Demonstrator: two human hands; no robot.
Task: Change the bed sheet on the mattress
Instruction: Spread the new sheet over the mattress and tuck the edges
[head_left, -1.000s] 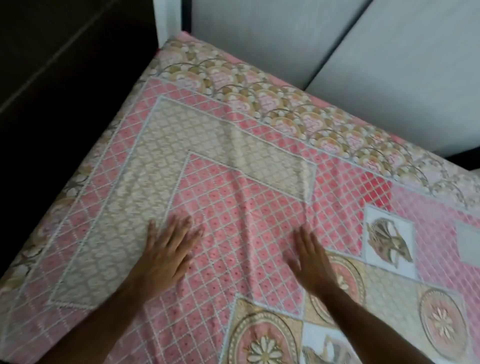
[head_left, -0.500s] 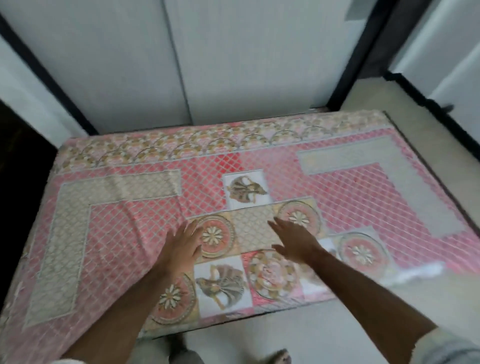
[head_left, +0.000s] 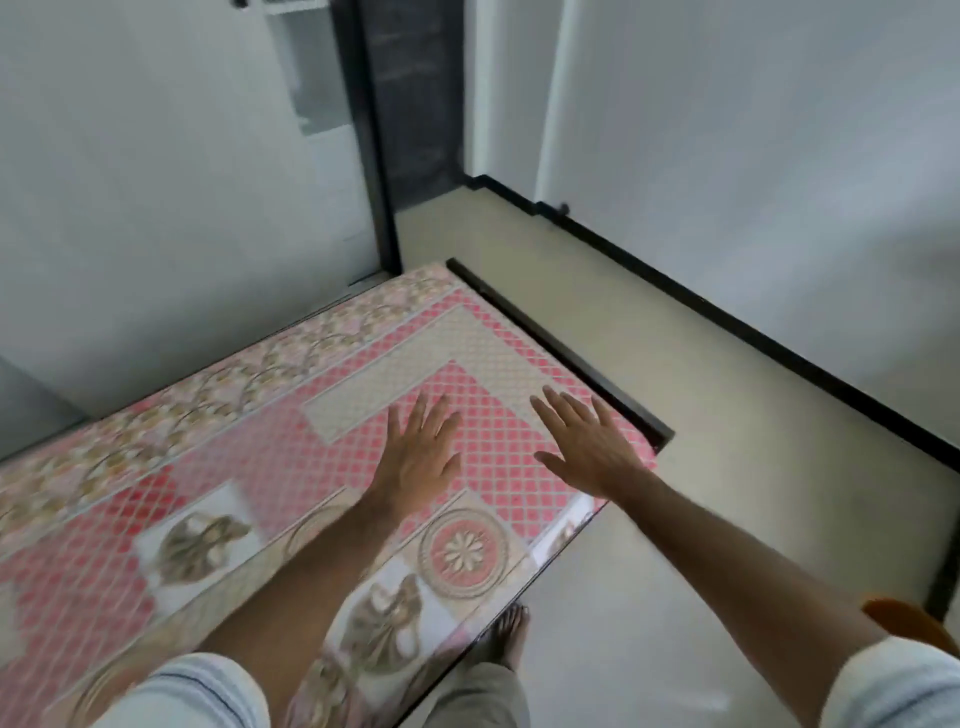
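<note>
Currently we see the bed sheet (head_left: 291, 457) spread over the mattress, covering it from the wall side to the near edge and out to the far right corner. We note its pattern: a red-pink lattice of small diamonds in the field, a beige L-shaped band (head_left: 467, 358) turning at the corner, and a border of scalloped, fan-like motifs in pink and tan running along the wall side. Nearer us we record square panels, some white with a brown fan-shaped figure (head_left: 200, 538), and one round medallion with a white flower on a pink disc (head_left: 465, 551). The cloth looks flat and largely free of folds where we can see it; the left part is blurred, so we cannot judge creases there. Our left hand (head_left: 418, 457) lies palm down on the red lattice just below the beige band, fingers straight and slightly fanned, flat against the sheet. Our right hand (head_left: 587, 447) is near the right edge of the sheet, fingers spread and extended; we cannot tell whether the palm touches the cloth or sits just above it. Neither hand holds anything. Beside the bed's right edge a dark frame rail (head_left: 561, 348) shows, then pale floor (head_left: 675, 519). A bare foot (head_left: 506, 636) stands on the floor at the near edge of the bed.
</note>
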